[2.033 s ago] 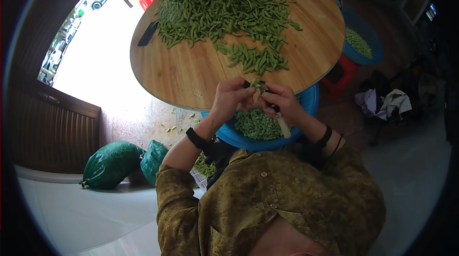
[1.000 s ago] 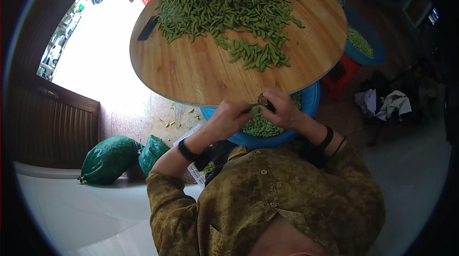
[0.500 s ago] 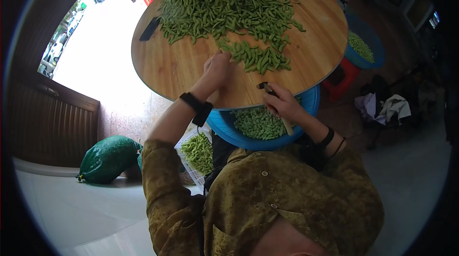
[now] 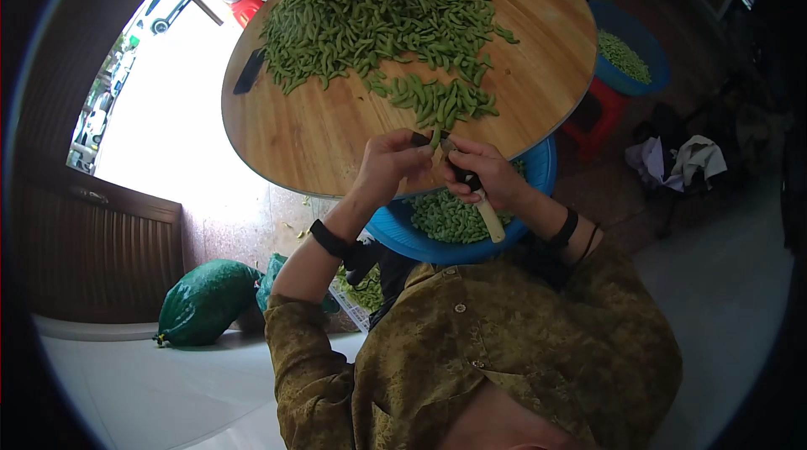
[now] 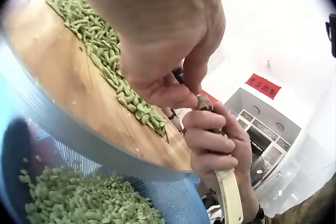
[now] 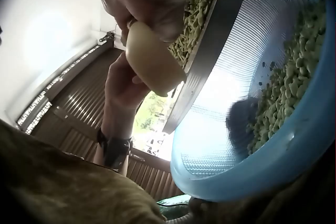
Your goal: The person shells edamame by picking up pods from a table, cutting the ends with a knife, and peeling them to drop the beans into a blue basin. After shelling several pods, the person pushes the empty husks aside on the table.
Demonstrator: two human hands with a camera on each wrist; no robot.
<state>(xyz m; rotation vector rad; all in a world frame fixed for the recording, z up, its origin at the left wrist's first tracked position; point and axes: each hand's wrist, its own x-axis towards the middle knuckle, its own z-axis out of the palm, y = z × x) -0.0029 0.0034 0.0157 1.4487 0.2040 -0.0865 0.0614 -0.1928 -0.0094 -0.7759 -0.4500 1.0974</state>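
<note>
My left hand (image 4: 382,166) pinches a green bean pod (image 4: 435,139) at the near edge of the round wooden table (image 4: 319,139). Right beside it, my right hand (image 4: 486,174) grips a tool with a cream handle (image 4: 491,221), its fingers wrapped round the dark upper part. In the left wrist view the two hands' fingertips meet at the tool's upper end, and the pod is hidden there. Below the hands, a blue basin (image 4: 402,240) holds shelled green beans (image 4: 454,216). A small group of pods (image 4: 441,97) lies just beyond my fingers.
A large heap of pods (image 4: 378,21) covers the far part of the table, with a dark flat object (image 4: 250,72) at its left. Green sacks (image 4: 206,303) and a white crate (image 4: 357,315) stand on the floor at left. Another blue basin (image 4: 651,84) sits at right.
Half a second ago my left hand was at the pods on the table; it has come back toward me with a pod, beside my right hand. The right hand keeps hold of the tool.
</note>
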